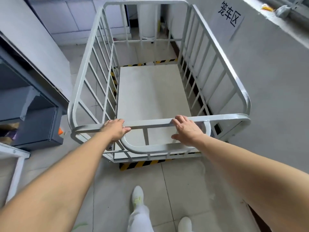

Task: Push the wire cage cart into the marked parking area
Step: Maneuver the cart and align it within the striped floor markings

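A white wire cage cart point(234, 77) with barred sides and a pale flat deck stands in front of me, close beside the wall on the right. Yellow-and-black striped floor tape point(140, 164) shows just under its near end, along its left side and at its far end. My left hand point(115, 129) wraps the near top rail on the left. My right hand point(187, 129) rests on the same rail to the right, its fingers curled over the bar and the thumb apart below it. The cart's wheels are hidden.
A paper sign point(229, 15) with black characters hangs on the grey wall point(275, 81) at the right. Blue-grey metal shelving point(33, 114) stands to the left, with a white frame point(15, 164) nearer me. A white cylinder point(147, 19) stands beyond the cart. My white shoes are on the tiled floor point(184, 190).
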Demonstrator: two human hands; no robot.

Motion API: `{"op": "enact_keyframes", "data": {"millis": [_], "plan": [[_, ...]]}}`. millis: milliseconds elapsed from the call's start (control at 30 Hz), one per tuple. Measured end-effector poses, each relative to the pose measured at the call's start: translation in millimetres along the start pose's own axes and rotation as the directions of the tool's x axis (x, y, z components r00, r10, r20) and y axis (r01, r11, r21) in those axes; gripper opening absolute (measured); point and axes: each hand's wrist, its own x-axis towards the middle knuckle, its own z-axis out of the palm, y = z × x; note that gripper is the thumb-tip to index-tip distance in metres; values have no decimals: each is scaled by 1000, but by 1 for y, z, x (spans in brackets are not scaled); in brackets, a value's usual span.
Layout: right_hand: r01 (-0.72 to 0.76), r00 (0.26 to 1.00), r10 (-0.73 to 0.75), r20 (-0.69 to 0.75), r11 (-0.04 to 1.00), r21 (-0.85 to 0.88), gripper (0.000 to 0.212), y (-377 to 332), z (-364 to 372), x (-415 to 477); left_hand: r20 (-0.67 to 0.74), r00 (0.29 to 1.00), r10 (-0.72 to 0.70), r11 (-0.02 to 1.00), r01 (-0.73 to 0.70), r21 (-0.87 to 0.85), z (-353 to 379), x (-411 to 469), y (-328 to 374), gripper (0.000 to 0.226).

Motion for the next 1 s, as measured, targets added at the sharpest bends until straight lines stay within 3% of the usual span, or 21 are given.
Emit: {"op": "enact_keyframes", "data": {"millis": [200, 367, 533, 1000], "plan": [[-68, 998, 69, 7, 995, -70, 47, 27, 7, 22, -14, 1000, 9, 998, -8, 64, -1, 6, 9, 62], [-175, 985, 175, -10, 976, -128, 24, 33, 16, 42, -28, 1000, 2, 995, 1, 104, 7, 11, 8, 56], [-155, 988, 149, -45, 970, -186, 29, 39, 21, 50, -16, 1000, -15, 983, 18, 183, 6, 17, 15, 55], [-187, 982, 178, -58, 951, -245, 35, 99, 9, 73, -26, 998, -58, 993, 60, 104, -2, 44, 75, 56]]}}
